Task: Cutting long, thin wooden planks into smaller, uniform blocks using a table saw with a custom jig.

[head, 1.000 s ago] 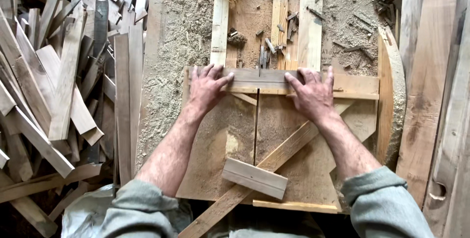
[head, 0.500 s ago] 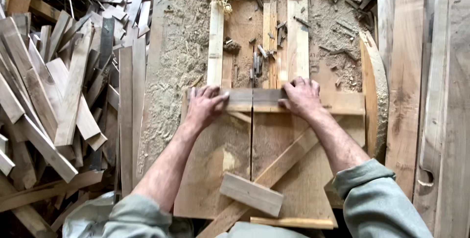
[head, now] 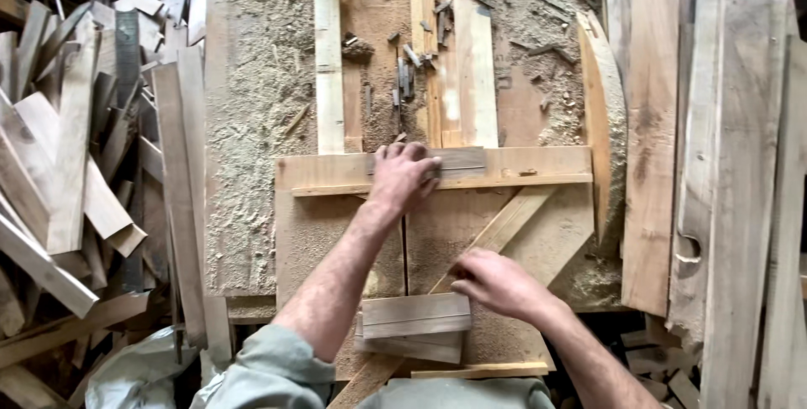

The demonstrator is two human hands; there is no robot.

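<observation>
- While the left hand [head: 403, 175] lies flat, fingers together, on the pale crosswise batten [head: 437, 170], that batten sits across the upper edge of a rough plank panel [head: 336, 232].
- Right hand [head: 498, 283] pinches a short rectangular wood block [head: 414, 315] at the panel's near edge, beside a diagonal brace [head: 504, 224].
- Sawdust [head: 252, 140] coats the worktop; splintery offcuts [head: 67, 165] pile up on the left.

Pretty even, soft daylight here, no harsh glare. The sawdust-covered wooden workbench [head: 252, 123] looks crisp in the middle, and shadows pool among the stacked pale wooden offcuts [head: 67, 165] (edges bend slightly, wide-angle lens).
</observation>
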